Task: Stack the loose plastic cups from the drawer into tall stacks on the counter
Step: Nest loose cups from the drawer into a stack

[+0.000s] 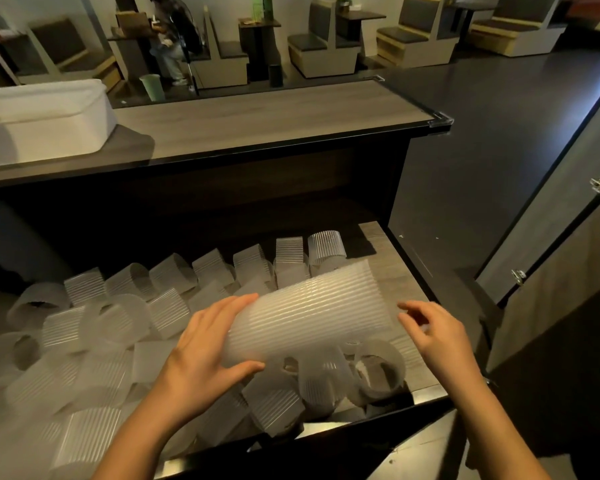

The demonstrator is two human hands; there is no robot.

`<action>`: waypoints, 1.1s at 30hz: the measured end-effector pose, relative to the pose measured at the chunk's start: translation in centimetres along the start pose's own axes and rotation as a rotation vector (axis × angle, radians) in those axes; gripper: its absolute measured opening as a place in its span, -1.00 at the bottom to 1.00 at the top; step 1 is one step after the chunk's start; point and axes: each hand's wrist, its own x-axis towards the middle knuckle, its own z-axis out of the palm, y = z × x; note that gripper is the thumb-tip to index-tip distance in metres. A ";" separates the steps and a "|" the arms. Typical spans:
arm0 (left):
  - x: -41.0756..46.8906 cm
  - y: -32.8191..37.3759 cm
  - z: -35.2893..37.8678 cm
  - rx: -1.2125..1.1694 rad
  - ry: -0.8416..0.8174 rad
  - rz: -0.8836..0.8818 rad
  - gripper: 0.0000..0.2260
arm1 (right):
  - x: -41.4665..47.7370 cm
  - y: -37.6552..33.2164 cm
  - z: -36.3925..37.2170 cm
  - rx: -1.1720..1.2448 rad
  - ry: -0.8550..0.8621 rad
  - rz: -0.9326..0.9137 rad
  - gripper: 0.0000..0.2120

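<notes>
Two hands are over the drawer (381,244), and one of them has the stack (309,310). The left hand (201,355) grips its narrow end, fingers over the top and thumb under it. The right hand (437,337) is just past the wide end, with its fingers bent a little. I cannot tell if it touches the rim or pinches anything.

The stack lies on its side between the hands. Its long line runs from the left hand, up and away, to the right hand. The wide, open end points at the right hand, so I think that hand is the one to feed in the next cup. The left hand is the one that carries.

Under both hands lie the loose cups (118,317). Many are on their sides and point all ways. A few open ones sit right below the right hand, nearer than any others, so I would pick from there. More cups spread out past the left hand, all the way to that side of the drawer.

The counter (274,116) is beyond the hands and higher up. I see no stack standing on it. To put this one there, I would have to lift it up and away, then tip it so that it stands. A white tub (49,123) sits on the counter, far off past the left hand.
</notes>
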 end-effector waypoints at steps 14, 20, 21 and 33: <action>-0.6 0.1 0.1 0.008 0.057 0.017 -0.30 | -0.8 4.7 3.2 -0.129 -0.220 0.257 -0.93; -0.9 0.2 -0.2 0.013 0.072 -0.005 -0.31 | -0.3 2.8 0.1 0.061 -0.068 0.204 -0.86; -0.9 0.2 -0.3 0.014 0.072 -0.006 -0.31 | -0.3 2.3 -0.6 0.125 -0.034 0.193 -0.87; -1.1 0.7 -0.6 -0.008 0.060 0.002 -0.29 | -0.2 -6.3 -5.0 0.922 -0.050 0.154 -0.94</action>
